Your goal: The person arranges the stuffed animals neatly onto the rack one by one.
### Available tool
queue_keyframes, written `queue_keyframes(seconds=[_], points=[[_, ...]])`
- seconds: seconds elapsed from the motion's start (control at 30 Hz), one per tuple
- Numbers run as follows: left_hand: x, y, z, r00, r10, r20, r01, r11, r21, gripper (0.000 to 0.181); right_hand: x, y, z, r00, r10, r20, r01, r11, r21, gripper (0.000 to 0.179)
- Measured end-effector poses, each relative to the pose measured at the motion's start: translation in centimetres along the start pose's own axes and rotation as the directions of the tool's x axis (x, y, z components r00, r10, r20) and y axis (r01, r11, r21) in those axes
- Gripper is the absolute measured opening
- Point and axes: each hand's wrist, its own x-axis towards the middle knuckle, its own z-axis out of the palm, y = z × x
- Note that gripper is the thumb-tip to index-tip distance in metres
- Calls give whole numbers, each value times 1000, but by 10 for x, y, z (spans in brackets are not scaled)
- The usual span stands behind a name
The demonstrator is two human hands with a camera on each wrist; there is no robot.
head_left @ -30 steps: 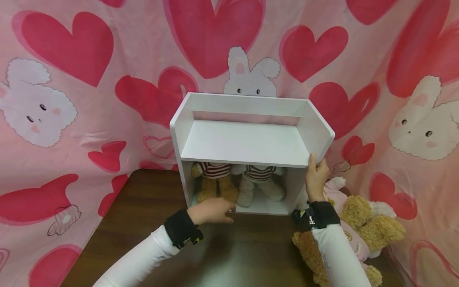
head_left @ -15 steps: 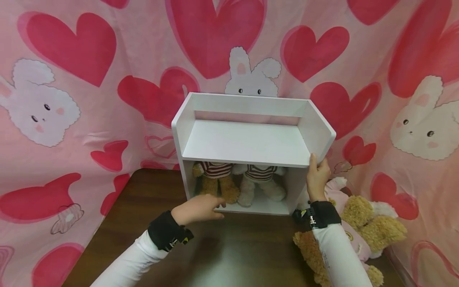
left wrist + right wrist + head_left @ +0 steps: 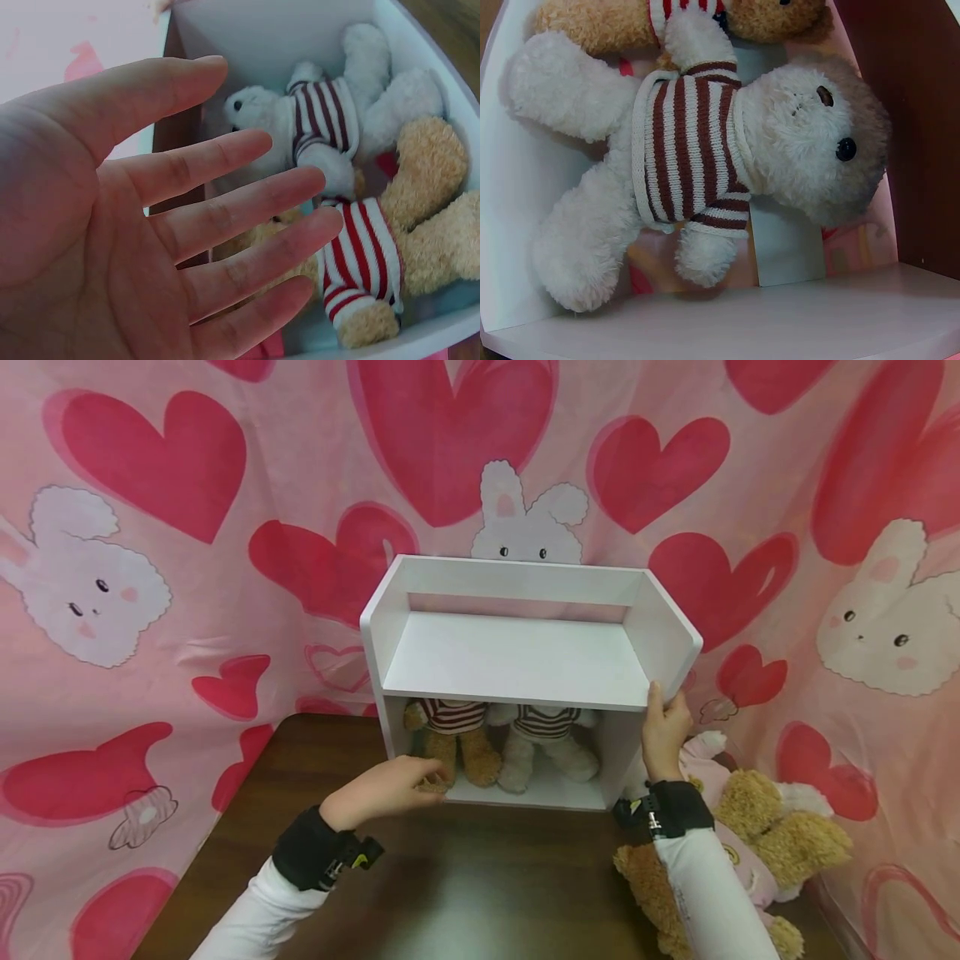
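A small white two-tier shelf point(image 3: 517, 656) stands on the brown table. Two plush toys sit side by side in its lower compartment: a tan teddy bear point(image 3: 478, 758) in a red-striped shirt, and a white plush point(image 3: 690, 150) in a brown-striped shirt. In the head view the middle board hides their heads. My left hand point(image 3: 390, 789) hovers before the shelf's lower left front, fingers extended and holding nothing; the left wrist view shows its palm and spread fingers. My right hand point(image 3: 664, 735) grips the shelf's right side panel, thumb at the front edge near the middle board.
More plush toys point(image 3: 750, 839), tan ones and pink clothing among them, lie heaped on the table to the right, partly behind my right forearm. A pink cloth point(image 3: 315, 460) printed with hearts and rabbits hangs around the back and sides. Wooden tabletop point(image 3: 480, 877) extends in front.
My left hand has moved left along the shelf's front, uncovering more of the tan bear's legs. The right hand keeps its grip on the side panel; shelf and toys look unmoved.
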Motion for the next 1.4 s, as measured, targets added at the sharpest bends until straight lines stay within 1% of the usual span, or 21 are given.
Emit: queue_keyframes(seconds=[0.13,0.27,0.4,0.6,0.63,0.73,0.97,1.07,1.23,1.4], points=[[-7,-4,-5,999,-21,-31,21,1000,-21,33,0,0,0,1000,-6,-2,6,1000,-5,43],[-12,-9,-9,998,-24,-60,22,999,-39,36,0,0,0,1000,-5,-1,5,1000,-5,43],[-18,-14,-13,996,-31,-84,26,998,-63,35,-1,-2,0,1000,7,0,-7,1000,0,43],[-26,-21,-21,991,-69,-114,61,995,-75,32,-2,-4,-1,1000,20,16,-20,1000,-1,44],[-27,-22,-22,989,-86,-119,76,994,-80,32,-2,-4,-1,1000,22,19,-22,1000,-2,44],[-30,-24,-27,985,-108,-133,97,991,-91,34,-3,-4,-1,1000,21,19,-20,1000,-5,44],[-33,-28,-38,976,-109,-188,92,991,-96,34,-2,-3,-2,1000,8,14,-8,1000,0,43],[-34,-30,-41,971,-122,-208,103,989,-103,35,-2,-3,-2,1000,7,13,-7,1000,0,44],[-38,-31,-45,957,-149,-247,121,984,-129,40,-2,-3,-2,1000,4,9,-4,1000,0,44],[-40,-33,-50,945,-158,-286,124,983,-134,42,-2,-3,-2,1000,0,10,0,1000,2,43]])
